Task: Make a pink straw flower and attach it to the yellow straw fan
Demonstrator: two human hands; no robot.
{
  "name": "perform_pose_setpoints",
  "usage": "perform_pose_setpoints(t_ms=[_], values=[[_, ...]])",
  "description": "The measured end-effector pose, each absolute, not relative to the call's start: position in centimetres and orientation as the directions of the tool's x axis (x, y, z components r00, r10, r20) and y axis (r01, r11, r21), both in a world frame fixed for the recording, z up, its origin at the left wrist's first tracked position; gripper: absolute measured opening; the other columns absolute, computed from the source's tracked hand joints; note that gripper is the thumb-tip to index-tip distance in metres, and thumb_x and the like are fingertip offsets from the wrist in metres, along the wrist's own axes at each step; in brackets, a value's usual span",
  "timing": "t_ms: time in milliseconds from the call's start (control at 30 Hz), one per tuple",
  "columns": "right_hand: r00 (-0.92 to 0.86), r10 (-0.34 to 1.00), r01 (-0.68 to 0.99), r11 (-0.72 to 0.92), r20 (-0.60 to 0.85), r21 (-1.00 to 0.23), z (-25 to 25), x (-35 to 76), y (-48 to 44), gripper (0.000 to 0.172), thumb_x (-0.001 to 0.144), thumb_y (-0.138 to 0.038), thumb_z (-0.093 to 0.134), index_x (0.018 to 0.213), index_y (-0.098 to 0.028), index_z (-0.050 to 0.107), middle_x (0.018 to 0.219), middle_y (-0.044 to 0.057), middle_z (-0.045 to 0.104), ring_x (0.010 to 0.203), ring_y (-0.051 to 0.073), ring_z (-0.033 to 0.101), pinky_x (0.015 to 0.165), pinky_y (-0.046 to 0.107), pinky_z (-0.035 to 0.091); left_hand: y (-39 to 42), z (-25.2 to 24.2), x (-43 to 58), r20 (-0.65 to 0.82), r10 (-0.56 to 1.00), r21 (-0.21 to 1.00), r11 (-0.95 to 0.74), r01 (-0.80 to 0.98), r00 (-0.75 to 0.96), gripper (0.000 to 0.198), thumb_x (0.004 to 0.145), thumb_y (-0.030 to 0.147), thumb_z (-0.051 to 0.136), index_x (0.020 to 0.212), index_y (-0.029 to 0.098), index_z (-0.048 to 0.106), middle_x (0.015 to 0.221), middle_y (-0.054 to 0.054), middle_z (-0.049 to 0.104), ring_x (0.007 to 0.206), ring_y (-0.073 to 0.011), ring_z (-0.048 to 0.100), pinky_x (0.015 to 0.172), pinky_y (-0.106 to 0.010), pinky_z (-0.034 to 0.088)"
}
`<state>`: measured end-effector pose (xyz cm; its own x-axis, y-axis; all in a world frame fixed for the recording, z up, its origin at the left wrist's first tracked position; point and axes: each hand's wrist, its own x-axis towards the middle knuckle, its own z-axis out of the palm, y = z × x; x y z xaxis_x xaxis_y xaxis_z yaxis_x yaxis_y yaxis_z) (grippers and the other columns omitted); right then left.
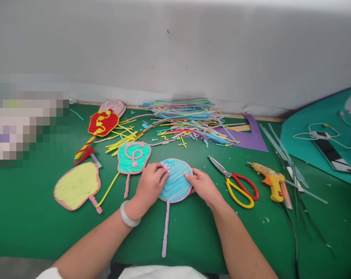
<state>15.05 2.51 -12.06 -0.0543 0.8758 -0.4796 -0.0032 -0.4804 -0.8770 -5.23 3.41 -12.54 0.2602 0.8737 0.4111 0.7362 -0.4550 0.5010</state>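
A round blue fan (178, 180) with a pink-lilac rim and a long lilac handle (165, 228) lies in front of me. My right hand (202, 186) grips its right edge, thumb on top and fingers underneath. At the upper left of the disc, my left hand (152, 184) pinches a small lilac pipe-cleaner flower (166, 166) against or just over the surface; contact is hard to make out. Left of it lie a teal fan (139, 162) with a pink curl and a yellow fan (76, 186) with a pink rim.
Scissors (232, 180) and a yellow hot glue gun (269, 178) with a cord lie to the right. Behind are a pile of pipe cleaners (189, 112), purple sheet (256, 135) and red fan (105, 122). Glue sticks (279, 145), teal board (297, 116) and phone (329, 151) sit far right.
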Motion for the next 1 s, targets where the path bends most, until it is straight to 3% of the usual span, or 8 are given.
perform_pose_setpoints(t_ms=[67,167,300,433,633,833,1000], values=[[-0.056,0.872,-0.004,-0.486,-0.485,-0.874,-12.0,15.1,2.6,0.029,0.075,-0.042,0.071,0.093,-0.021,0.062,0.062,-0.002,0.067,0.049,0.016,0.062,0.045,0.029,0.054,3.3,-12.4,-5.4,0.383,0.879,0.497,-0.455,0.739,0.284,0.019,0.094,0.028,0.055,0.104,0.019,0.068,0.107,-0.011,0.065,0.102,-0.0263,0.060,0.089,-0.045,0.051],[-0.052,0.869,-0.001,-0.492,-0.492,-0.870,-12.0,15.2,2.6,0.030,0.075,-0.042,0.071,0.094,-0.021,0.063,0.062,-0.002,0.067,0.049,0.016,0.062,0.046,0.028,0.054,3.6,-11.9,-6.4,0.405,0.900,0.558,-0.384,0.736,0.162,0.025,0.097,0.021,0.045,0.115,0.018,0.062,0.111,-0.012,0.063,0.108,-0.0256,0.058,0.095,-0.045,0.048],[-0.045,0.872,0.001,-0.487,-0.487,-0.873,-11.9,15.2,2.6,0.030,0.075,-0.043,0.071,0.094,-0.020,0.063,0.061,-0.002,0.067,0.049,0.015,0.061,0.046,0.028,0.054,4.4,-11.4,-7.6,0.398,0.916,0.611,-0.307,0.730,0.053,0.025,0.095,0.016,0.041,0.111,0.020,0.060,0.108,-0.009,0.064,0.108,-0.0250,0.058,0.096,-0.044,0.047],[-0.051,0.876,-0.012,-0.480,-0.479,-0.877,-12.0,15.1,2.5,0.032,0.075,-0.044,0.071,0.094,-0.021,0.063,0.062,-0.002,0.068,0.050,0.016,0.062,0.046,0.028,0.054,4.3,-11.7,-7.2,0.372,0.919,0.586,-0.343,0.734,0.132,0.019,0.094,0.022,0.049,0.109,0.021,0.061,0.105,-0.009,0.064,0.105,-0.0256,0.059,0.094,-0.045,0.047],[-0.055,0.875,-0.012,-0.482,-0.480,-0.876,-12.1,15.1,2.5,0.034,0.073,-0.046,0.071,0.094,-0.021,0.062,0.062,-0.003,0.066,0.050,0.015,0.061,0.047,0.029,0.054,4.0,-12.7,-5.9,0.314,0.903,0.460,-0.416,0.785,0.295,0.030,0.089,0.031,0.064,0.117,0.020,0.060,0.110,-0.011,0.064,0.106,-0.0291,0.057,0.090,-0.046,0.046],[-0.039,0.893,0.013,-0.448,-0.448,-0.894,-11.8,15.0,2.5,0.036,0.075,-0.047,0.069,0.098,-0.020,0.063,0.059,-0.004,0.064,0.043,0.013,0.056,0.041,0.027,0.050,4.4,-12.6,-6.1,0.343,0.893,0.395,-0.418,0.818,0.291,0.018,0.096,0.025,0.051,0.106,0.019,0.064,0.101,-0.009,0.069,0.097,-0.0260,0.061,0.084,-0.042,0.045],[-0.037,0.903,0.028,-0.427,-0.428,-0.904,-11.1,14.8,2.5,0.039,0.074,-0.049,0.069,0.099,-0.019,0.064,0.060,-0.004,0.063,0.042,0.013,0.056,0.039,0.028,0.050,4.4,-12.5,-6.0,0.328,0.897,0.402,-0.415,0.816,0.296,0.030,0.089,0.037,0.064,0.113,0.018,0.062,0.103,-0.011,0.066,0.099,-0.0275,0.060,0.085,-0.043,0.047]])
